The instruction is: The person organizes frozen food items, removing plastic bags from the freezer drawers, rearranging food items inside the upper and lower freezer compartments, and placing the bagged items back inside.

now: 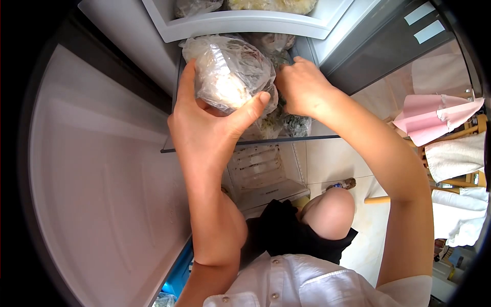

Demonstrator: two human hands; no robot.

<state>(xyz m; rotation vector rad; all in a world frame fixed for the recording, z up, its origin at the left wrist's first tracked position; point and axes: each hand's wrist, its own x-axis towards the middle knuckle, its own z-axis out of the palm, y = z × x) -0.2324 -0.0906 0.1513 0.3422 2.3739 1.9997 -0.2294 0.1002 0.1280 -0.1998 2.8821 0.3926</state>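
My left hand (207, 120) is wrapped round a large clear plastic bag (235, 71) with something whitish inside, thumb on its near side. It is over a shelf (245, 143) in the open fridge. Just right of the bag is my right hand (302, 87), its fingers curled down among other bags. The bag in front hides part of its fingertips, so what they grip cannot be made out. Below that hand lies a bag with dark green contents (296, 125), beside a bag of pale yellowish pieces (269, 125). Another clear bag (276, 42) sits behind.
Above is a white drawer (245, 25) holding bagged food. Open doors flank me, a pale one (102, 169) left and a dark one (378, 51) right. A white bin (261, 163) sits below the shelf. A wooden rack with cloths (455, 153) stands right.
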